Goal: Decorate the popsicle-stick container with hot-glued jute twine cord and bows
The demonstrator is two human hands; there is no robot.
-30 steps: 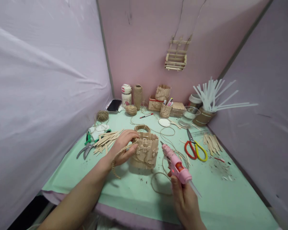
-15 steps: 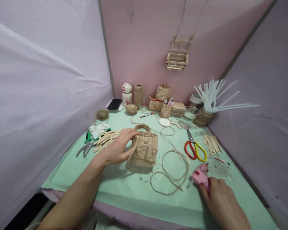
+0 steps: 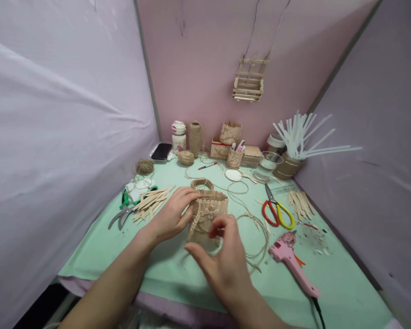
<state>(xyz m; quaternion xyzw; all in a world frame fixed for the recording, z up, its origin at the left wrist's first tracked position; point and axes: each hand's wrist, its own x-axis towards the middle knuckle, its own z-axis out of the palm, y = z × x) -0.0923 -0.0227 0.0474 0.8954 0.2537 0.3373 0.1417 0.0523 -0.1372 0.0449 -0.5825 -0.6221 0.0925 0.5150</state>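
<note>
A small craft-stick pot (image 3: 208,208), decorated on its front and with a braided twine strip (image 3: 196,222) down its left side, stands tilted on the table. My left hand (image 3: 176,214) grips it by the upper left rim. In front of its lower right part is my right hand (image 3: 228,260), thumb and curled fingers apart with nothing visible between them; it hides some of the pot. To the right lies a pink glue gun (image 3: 292,261) with its cord. Loose twine (image 3: 250,253) curls across the table beside the pot.
Scissors with red and yellow handles (image 3: 277,213) lie at right, near flat wooden pieces (image 3: 300,204). Pruning shears (image 3: 122,216) and craft sticks (image 3: 152,204) are at left. Along the back stand a clear bowl (image 3: 267,165), a twine spool (image 3: 195,139) and a jar of glue sticks (image 3: 289,165).
My right hand has let go of the glue gun, which now lies on the table, and moved left to the pot. The pot has turned slightly, with its braid facing more forward.
</note>
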